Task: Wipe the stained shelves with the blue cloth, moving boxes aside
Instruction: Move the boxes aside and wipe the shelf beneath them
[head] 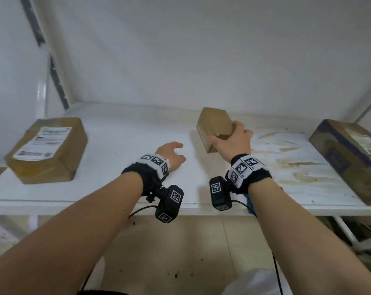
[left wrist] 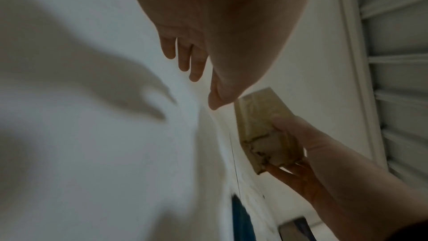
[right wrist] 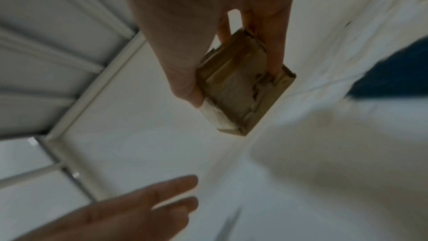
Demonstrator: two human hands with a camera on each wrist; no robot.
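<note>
A small brown cardboard box (head: 214, 124) is tilted over the middle of the white shelf (head: 120, 143). My right hand (head: 231, 135) grips its near end, thumb on the left side and fingers on the right. The right wrist view shows the same hold (right wrist: 234, 80) on the box (right wrist: 234, 105). My left hand (head: 173, 153) hovers open just left of the box, fingers spread (left wrist: 192, 69), holding nothing. Brown stains (head: 295, 165) streak the shelf's right half. A bit of blue cloth (head: 250, 204) shows at the shelf's front edge under my right forearm, mostly hidden.
A large labelled cardboard box (head: 48, 150) sits at the shelf's left end. A dark-printed box (head: 350, 158) sits at the right end. The wall stands close behind. Tiled floor (head: 180, 252) lies below the front edge.
</note>
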